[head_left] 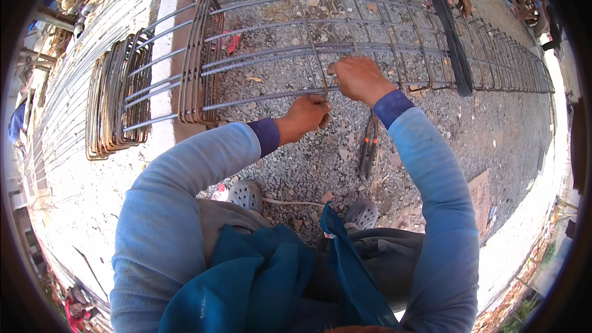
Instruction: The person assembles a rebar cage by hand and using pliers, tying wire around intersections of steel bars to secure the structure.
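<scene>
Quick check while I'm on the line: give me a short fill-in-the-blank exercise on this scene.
1. The pliers have bands of ____ on their dark handles.
2. In the picture, the black wire bundle lies to the ____ of the person's right hand.
3. The grouped steel hoops are toward the picture's ____ side.
4. Ground under the steel cage is covered with ____.

Missing words: orange; right; left; gravel.

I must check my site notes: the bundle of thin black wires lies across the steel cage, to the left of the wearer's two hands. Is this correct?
One side is wrong: the head view shows the bundle of thin black wires to the right of the left hand and the right hand. It does lie across the steel cage.
</scene>
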`<state>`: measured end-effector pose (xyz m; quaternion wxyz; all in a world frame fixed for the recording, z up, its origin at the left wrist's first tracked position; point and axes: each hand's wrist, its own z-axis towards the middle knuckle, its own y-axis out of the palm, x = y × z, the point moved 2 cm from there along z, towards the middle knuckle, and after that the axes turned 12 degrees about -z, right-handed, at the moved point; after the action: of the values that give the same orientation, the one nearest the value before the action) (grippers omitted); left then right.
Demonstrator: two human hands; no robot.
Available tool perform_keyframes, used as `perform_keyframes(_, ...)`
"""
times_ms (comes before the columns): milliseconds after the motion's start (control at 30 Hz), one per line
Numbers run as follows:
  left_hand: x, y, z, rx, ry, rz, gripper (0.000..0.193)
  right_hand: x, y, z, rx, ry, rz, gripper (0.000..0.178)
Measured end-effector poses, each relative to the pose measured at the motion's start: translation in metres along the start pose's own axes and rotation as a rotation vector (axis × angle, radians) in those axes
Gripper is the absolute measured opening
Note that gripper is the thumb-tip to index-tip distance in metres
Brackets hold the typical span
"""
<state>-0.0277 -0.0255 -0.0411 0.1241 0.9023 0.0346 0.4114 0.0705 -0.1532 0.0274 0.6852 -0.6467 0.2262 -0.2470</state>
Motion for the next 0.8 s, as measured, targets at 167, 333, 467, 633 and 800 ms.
perform_keyframes(167,-0.006,-0.003,-0.002,0.030,0.063,0.070,0.020,0.005,-0.017,0.006,-0.390,0.189,0.039,0.013)
perform_keyframes(333,-0.006,0.006,-0.010,0.000,0.010,0.094,0.019,-0.001,0.003,0.002,-0.460,0.270,0.143,0.017)
perform_keyframes(467,-0.011,0.004,-0.011,-0.048,0.270,0.373,0.021,-0.014,0.011,-0.001,-0.253,0.274,0.307,0.017)
perform_keyframes(633,0.003,0.009,-0.021,-0.091,0.451,0.808,0.012,-0.011,0.012,-0.003,-0.224,0.380,0.497,0.023)
perform_keyframes(800,-0.004,-0.006,-0.018,-0.133,0.472,0.507,0.023,-0.006,0.010,0.001,-0.384,0.394,0.698,0.026)
